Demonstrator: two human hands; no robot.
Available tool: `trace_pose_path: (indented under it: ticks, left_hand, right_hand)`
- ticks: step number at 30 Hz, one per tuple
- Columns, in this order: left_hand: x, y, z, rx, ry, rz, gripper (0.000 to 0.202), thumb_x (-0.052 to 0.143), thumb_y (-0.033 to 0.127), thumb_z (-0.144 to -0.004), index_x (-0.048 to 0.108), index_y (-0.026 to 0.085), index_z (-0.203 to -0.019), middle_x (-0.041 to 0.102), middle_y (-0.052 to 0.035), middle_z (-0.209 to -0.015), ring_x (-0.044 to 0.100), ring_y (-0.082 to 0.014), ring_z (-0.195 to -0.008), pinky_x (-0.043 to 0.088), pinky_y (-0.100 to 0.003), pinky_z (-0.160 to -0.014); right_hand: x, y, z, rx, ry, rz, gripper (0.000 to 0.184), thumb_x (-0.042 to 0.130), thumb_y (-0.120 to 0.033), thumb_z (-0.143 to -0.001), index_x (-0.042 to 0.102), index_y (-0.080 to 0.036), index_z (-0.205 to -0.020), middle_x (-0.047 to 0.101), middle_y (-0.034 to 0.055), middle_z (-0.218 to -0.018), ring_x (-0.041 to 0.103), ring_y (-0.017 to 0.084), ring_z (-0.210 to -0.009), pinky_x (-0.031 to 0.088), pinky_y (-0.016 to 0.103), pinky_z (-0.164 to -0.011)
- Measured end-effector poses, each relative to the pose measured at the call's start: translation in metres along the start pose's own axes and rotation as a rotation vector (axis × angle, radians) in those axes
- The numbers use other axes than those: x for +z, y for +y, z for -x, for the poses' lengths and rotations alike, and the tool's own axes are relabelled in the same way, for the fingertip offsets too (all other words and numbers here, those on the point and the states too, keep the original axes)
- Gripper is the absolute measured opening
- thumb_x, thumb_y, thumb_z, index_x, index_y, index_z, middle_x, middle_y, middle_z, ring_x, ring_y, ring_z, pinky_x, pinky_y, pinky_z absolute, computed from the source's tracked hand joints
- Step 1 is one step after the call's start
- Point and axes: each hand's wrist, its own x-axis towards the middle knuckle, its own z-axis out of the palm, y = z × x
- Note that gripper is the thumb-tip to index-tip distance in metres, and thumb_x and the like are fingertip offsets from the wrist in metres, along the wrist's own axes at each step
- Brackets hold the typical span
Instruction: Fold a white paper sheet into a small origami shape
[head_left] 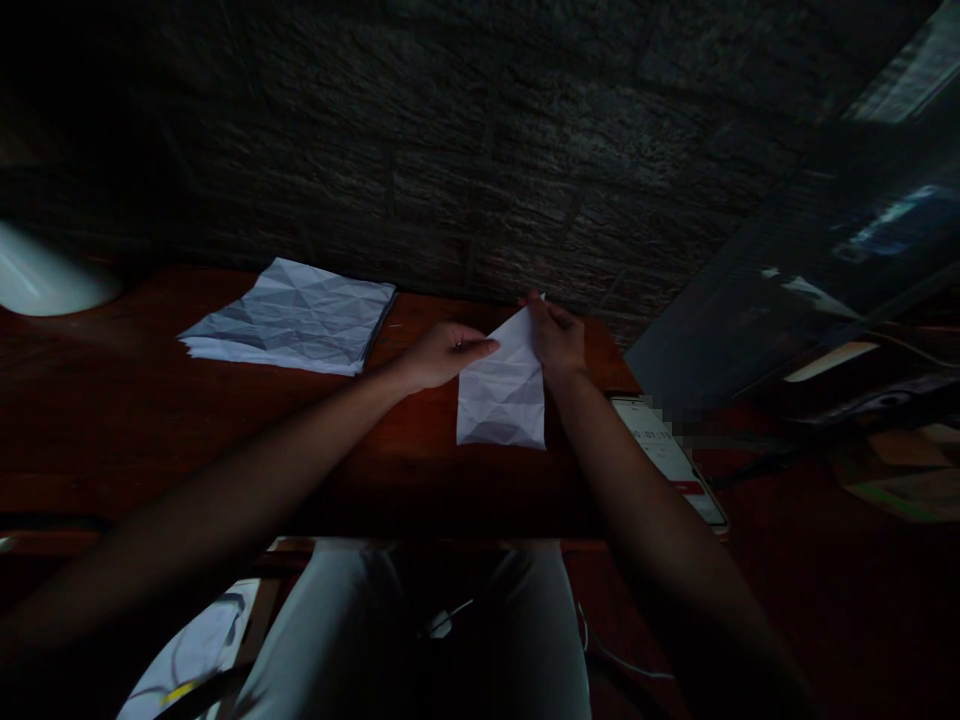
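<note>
Creased paper [501,405] sits between the two hands near the right end of the wooden table [112,400], and from my remote seat I see a stack of creased sheets [292,315] farther left, presumably laid apart so the hands have room. Next I have the left hand [439,357] pinching the upper left edge between thumb and fingers, likely to steady it, while the right hand [556,335] seems to pinch the upper right corner, probably keeping that side in line; beyond the right forearm lies a phone [664,455], perhaps for easy glancing.
</note>
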Motion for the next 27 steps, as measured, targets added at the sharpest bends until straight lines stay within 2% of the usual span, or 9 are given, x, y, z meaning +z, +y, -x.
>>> trace_pose_path:
  ticks: [4,6,11,14,17,20,23,25,27]
  left_hand:
    - [0.001,0.000,0.000,-0.022,0.010,0.022,0.029,0.069,0.037,-0.089,0.071,0.019,-0.066,0.062,0.0012,-0.063,0.052,-0.0133,-0.058,0.038,-0.024,-0.057]
    - [-0.001,-0.002,0.001,-0.035,0.019,0.044,0.028,0.071,0.039,-0.088,0.073,0.019,-0.069,0.066,0.0004,-0.065,0.056,-0.0145,-0.060,0.041,-0.025,-0.059]
    - [-0.009,-0.010,0.002,-0.031,0.077,0.106,0.029,0.076,0.046,-0.085,0.075,0.019,-0.075,0.074,-0.0030,-0.074,0.065,-0.0174,-0.066,0.049,-0.027,-0.065]
    - [-0.012,-0.012,0.000,-0.008,0.102,0.117,0.031,0.075,0.049,-0.085,0.075,0.020,-0.075,0.075,-0.0038,-0.076,0.065,-0.0174,-0.067,0.050,-0.028,-0.066]
    - [-0.010,-0.010,-0.001,-0.009,0.085,0.107,0.028,0.074,0.046,-0.087,0.076,0.020,-0.075,0.075,-0.0036,-0.076,0.065,-0.0171,-0.067,0.050,-0.027,-0.065]
    - [-0.008,-0.007,-0.001,-0.041,0.083,0.114,0.024,0.074,0.041,-0.088,0.077,0.020,-0.078,0.076,-0.0038,-0.078,0.066,-0.0167,-0.068,0.049,-0.027,-0.066]
    - [-0.008,-0.008,0.000,-0.042,0.090,0.108,0.023,0.073,0.039,-0.088,0.076,0.020,-0.076,0.075,-0.0029,-0.076,0.065,-0.0166,-0.066,0.047,-0.027,-0.064]
    - [-0.009,-0.010,0.000,-0.031,0.090,0.105,0.024,0.072,0.039,-0.089,0.075,0.020,-0.075,0.074,-0.0029,-0.075,0.064,-0.0164,-0.066,0.047,-0.026,-0.063]
    - [-0.011,-0.013,-0.001,-0.024,0.104,0.119,0.025,0.072,0.040,-0.089,0.074,0.019,-0.075,0.074,-0.0031,-0.075,0.063,-0.0159,-0.065,0.046,-0.026,-0.063]
  right_hand:
    - [-0.003,-0.001,-0.002,-0.028,0.014,-0.056,0.045,0.076,-0.064,-0.077,0.077,-0.020,-0.085,0.070,-0.0001,-0.073,0.061,0.015,-0.068,0.045,0.026,-0.059]
    - [0.000,-0.001,0.002,0.002,-0.013,-0.092,0.043,0.077,-0.063,-0.076,0.075,-0.021,-0.082,0.071,-0.0007,-0.073,0.062,0.014,-0.067,0.046,0.025,-0.058]
    - [0.006,-0.002,0.018,0.171,-0.323,-0.091,0.044,0.088,-0.059,-0.066,0.074,-0.020,-0.079,0.076,0.0025,-0.076,0.068,0.017,-0.067,0.053,0.028,-0.060]
    - [0.004,-0.003,0.020,0.192,-0.414,-0.090,0.039,0.093,-0.050,-0.063,0.077,-0.021,-0.081,0.079,0.0034,-0.081,0.071,0.019,-0.070,0.057,0.031,-0.066]
    - [-0.003,-0.004,0.012,0.179,-0.407,-0.110,0.032,0.093,-0.046,-0.065,0.078,-0.022,-0.080,0.080,0.0033,-0.083,0.072,0.020,-0.073,0.057,0.033,-0.070]
    - [-0.013,-0.005,0.002,0.134,-0.296,-0.132,0.033,0.091,-0.050,-0.066,0.076,-0.022,-0.077,0.080,0.0025,-0.084,0.073,0.020,-0.079,0.057,0.033,-0.072]
    - [-0.018,-0.006,-0.001,0.155,-0.208,-0.098,0.037,0.090,-0.054,-0.066,0.073,-0.023,-0.077,0.079,0.0020,-0.086,0.074,0.021,-0.084,0.057,0.032,-0.073]
    - [-0.017,-0.006,0.002,0.183,-0.239,-0.074,0.038,0.088,-0.057,-0.068,0.073,-0.023,-0.078,0.080,0.0028,-0.086,0.074,0.021,-0.085,0.058,0.032,-0.074]
    - [-0.012,-0.005,0.007,0.200,-0.338,-0.075,0.038,0.088,-0.056,-0.068,0.076,-0.022,-0.082,0.081,0.0042,-0.088,0.074,0.021,-0.084,0.058,0.032,-0.074]
